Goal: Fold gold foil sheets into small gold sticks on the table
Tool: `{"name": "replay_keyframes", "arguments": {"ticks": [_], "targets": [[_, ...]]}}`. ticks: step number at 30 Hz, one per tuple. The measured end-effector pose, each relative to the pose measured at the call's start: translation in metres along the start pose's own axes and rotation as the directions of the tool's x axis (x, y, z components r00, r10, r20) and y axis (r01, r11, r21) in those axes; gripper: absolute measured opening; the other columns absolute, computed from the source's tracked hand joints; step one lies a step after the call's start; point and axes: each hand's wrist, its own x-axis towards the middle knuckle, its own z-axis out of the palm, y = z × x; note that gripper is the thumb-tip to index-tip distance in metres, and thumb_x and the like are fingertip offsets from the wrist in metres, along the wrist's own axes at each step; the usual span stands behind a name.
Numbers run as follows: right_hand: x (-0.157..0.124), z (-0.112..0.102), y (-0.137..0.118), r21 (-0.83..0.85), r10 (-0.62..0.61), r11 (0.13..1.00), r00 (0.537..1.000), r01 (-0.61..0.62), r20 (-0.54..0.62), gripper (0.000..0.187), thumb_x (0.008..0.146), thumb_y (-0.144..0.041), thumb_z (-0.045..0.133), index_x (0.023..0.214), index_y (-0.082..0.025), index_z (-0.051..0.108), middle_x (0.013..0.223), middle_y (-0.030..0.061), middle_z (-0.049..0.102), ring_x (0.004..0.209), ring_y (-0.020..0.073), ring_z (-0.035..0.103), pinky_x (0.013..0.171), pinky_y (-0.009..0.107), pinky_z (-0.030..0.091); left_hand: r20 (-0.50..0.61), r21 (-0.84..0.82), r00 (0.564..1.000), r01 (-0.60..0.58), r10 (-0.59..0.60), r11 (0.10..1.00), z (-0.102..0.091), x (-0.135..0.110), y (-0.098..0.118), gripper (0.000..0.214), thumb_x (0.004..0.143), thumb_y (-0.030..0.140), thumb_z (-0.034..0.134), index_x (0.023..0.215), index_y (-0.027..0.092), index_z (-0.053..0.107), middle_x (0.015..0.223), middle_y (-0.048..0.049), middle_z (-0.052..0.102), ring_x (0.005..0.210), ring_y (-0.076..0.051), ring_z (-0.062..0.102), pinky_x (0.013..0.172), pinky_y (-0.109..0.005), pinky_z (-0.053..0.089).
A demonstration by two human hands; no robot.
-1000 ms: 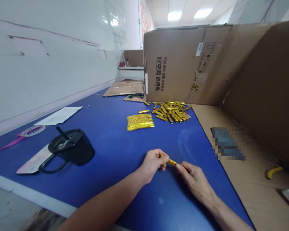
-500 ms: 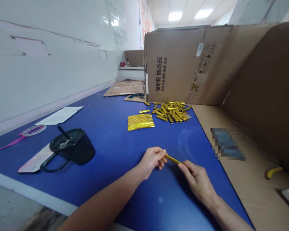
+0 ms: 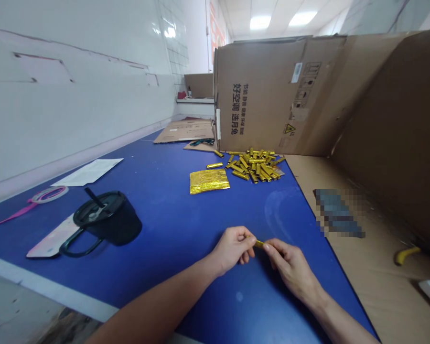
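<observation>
Both hands meet low over the blue table (image 3: 165,224). My left hand (image 3: 232,248) pinches one end of a thin gold foil roll (image 3: 259,243), and my right hand (image 3: 290,267) pinches the other end. Only a short piece of the roll shows between the fingertips. Farther back lies a flat gold foil sheet (image 3: 209,181), and behind it a pile of several finished gold rolls (image 3: 254,165) near the cardboard wall.
A black lidded cup with a straw (image 3: 105,220) stands to the left on a pink card. Pink tape (image 3: 49,194) and a white paper (image 3: 88,172) lie by the wall. A big cardboard box (image 3: 272,95) and cardboard sheet (image 3: 361,248) close off the right; a yellow object (image 3: 404,255) lies there.
My hands have drawn closer together along the gold roll, so less of it shows between them. Nothing else on the table moved.
</observation>
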Motion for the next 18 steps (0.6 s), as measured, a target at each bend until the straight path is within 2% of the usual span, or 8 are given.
{"name": "replay_keyframes", "arguments": {"ticks": [7, 10, 13, 18], "targets": [[0.0030, -0.0037, 0.0005, 0.080, 0.112, 0.989, 0.988, -0.121, 0.101, 0.038, 0.081, -0.043, 0.036, 0.056, -0.016, 0.047, 0.047, -0.0053, 0.037, 0.043, 0.0074, 0.032, 0.041, 0.020, 0.027, 0.025, -0.054, 0.995, -0.096, 0.098, 0.994, 0.0026, -0.0013, -0.0013, 0.021, 0.064, 0.029, 0.058, 0.074, 0.012, 0.050, 0.060, 0.0012, 0.052, 0.047, -0.006, 0.047, 0.044, -0.019, 0.039], [0.0030, -0.0013, -0.0014, 0.103, 0.093, 0.990, 0.993, -0.099, 0.067, 0.033, 0.079, -0.042, 0.040, 0.064, -0.016, 0.052, 0.052, -0.0044, 0.041, 0.047, 0.0081, 0.034, 0.043, 0.020, 0.029, 0.030, -0.065, 0.996, -0.077, 0.079, 0.995, 0.0023, -0.0009, -0.0031, 0.021, 0.067, 0.031, 0.056, 0.076, 0.013, 0.049, 0.058, 0.0017, 0.052, 0.044, -0.006, 0.046, 0.042, -0.019, 0.038], [0.0015, 0.0021, -0.0036, 0.116, 0.063, 0.991, 0.997, -0.067, 0.041, 0.029, 0.079, -0.040, 0.042, 0.072, -0.016, 0.056, 0.057, -0.0031, 0.045, 0.051, 0.0088, 0.037, 0.046, 0.020, 0.031, 0.022, -0.011, 0.997, -0.071, 0.071, 0.997, 0.0017, -0.0005, -0.0058, 0.019, 0.070, 0.031, 0.053, 0.074, 0.013, 0.049, 0.053, 0.0030, 0.049, 0.041, -0.006, 0.044, 0.040, -0.018, 0.036], [0.0008, 0.0013, -0.0029, 0.092, 0.087, 0.990, 0.982, -0.103, 0.166, 0.035, 0.081, -0.042, 0.038, 0.063, -0.015, 0.052, 0.050, -0.0053, 0.038, 0.046, 0.0075, 0.032, 0.042, 0.020, 0.027, -0.001, 0.129, 0.988, -0.150, 0.151, 0.980, 0.0032, -0.0040, -0.0082, 0.009, 0.070, 0.023, 0.050, 0.072, 0.014, 0.052, 0.052, 0.0034, 0.048, 0.045, -0.007, 0.046, 0.044, -0.018, 0.038]]}}
